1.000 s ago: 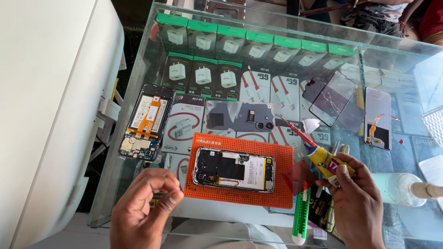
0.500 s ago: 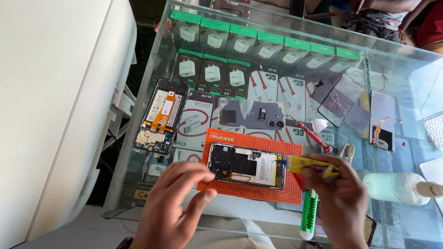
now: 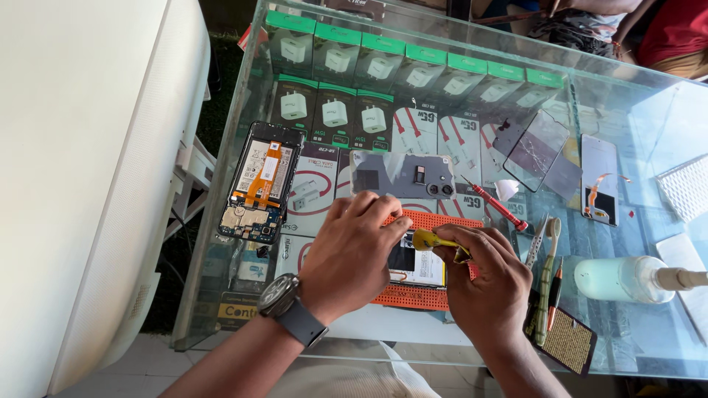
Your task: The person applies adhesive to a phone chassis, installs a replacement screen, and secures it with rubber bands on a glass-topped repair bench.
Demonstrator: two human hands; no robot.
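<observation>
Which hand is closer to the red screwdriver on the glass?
Right. The right hand lies just below the red screwdriver, holding a yellow tool; the left hand rests further left, over the orange mat.

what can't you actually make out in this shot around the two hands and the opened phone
- Head view: most of the opened phone on the orange perforated work mat is covered by the left hand and right hand.
- Head view: the tip of the small yellow tool in the right hand is too small to identify.
- Head view: the pale green liquid bottle has its nozzle cut off by the right edge.
</observation>
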